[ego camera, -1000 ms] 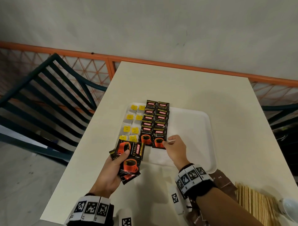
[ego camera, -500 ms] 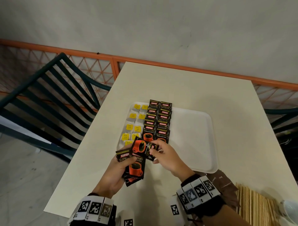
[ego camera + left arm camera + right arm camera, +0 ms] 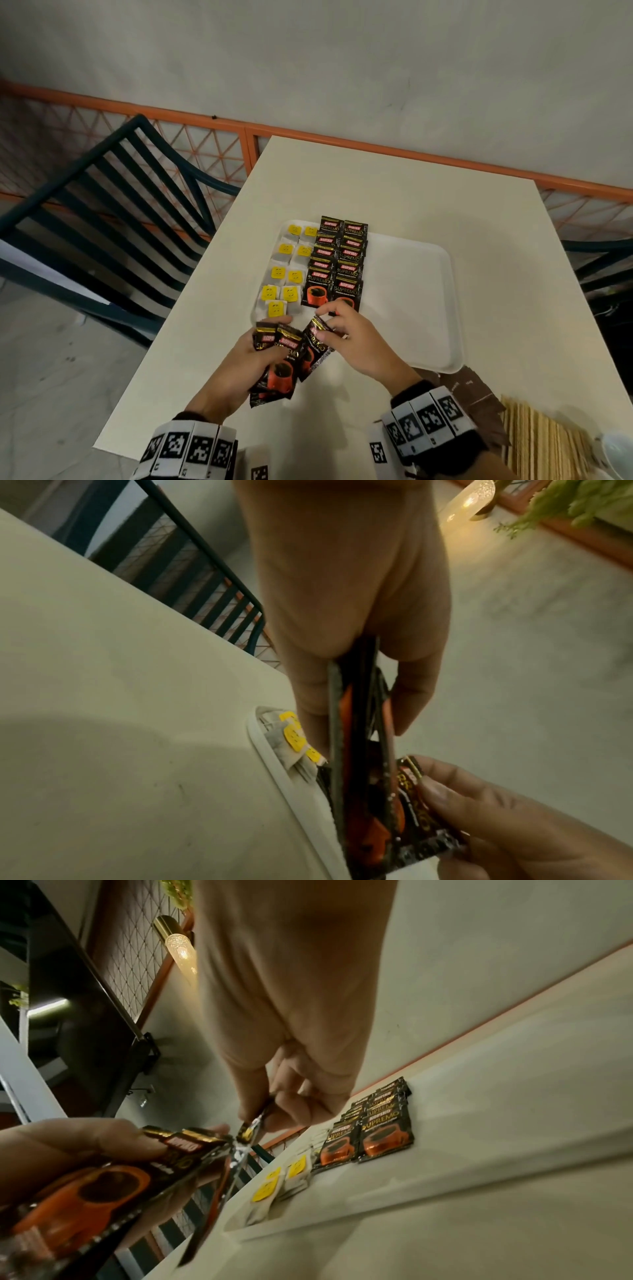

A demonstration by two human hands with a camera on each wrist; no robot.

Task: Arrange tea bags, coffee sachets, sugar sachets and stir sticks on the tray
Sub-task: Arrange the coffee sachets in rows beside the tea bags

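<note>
A white tray [image 3: 421, 291] lies on the cream table. Its left side holds two columns of tea bags [image 3: 286, 274] with yellow tags, then two overlapping columns of black coffee sachets [image 3: 337, 260]. My left hand [image 3: 239, 363] grips a fanned stack of coffee sachets [image 3: 277, 363] at the tray's near left corner. My right hand [image 3: 356, 337] pinches the top corner of one sachet [image 3: 317, 342] from that stack. In the right wrist view the thumb and fingers [image 3: 274, 1110] pinch the sachet's edge [image 3: 251, 1129]. In the left wrist view the stack [image 3: 359, 777] sits between thumb and fingers.
Wooden stir sticks [image 3: 534, 442] and brown sachets [image 3: 476, 390] lie at the table's near right. A white object [image 3: 616, 452] shows at the right edge. A dark slatted chair [image 3: 113, 219] stands left of the table, an orange rail behind. The tray's right half [image 3: 411, 274] is bare.
My right hand left the tray's sachet row, came back to the stack in my left hand and took hold of one sachet's corner. The left hand stayed put.
</note>
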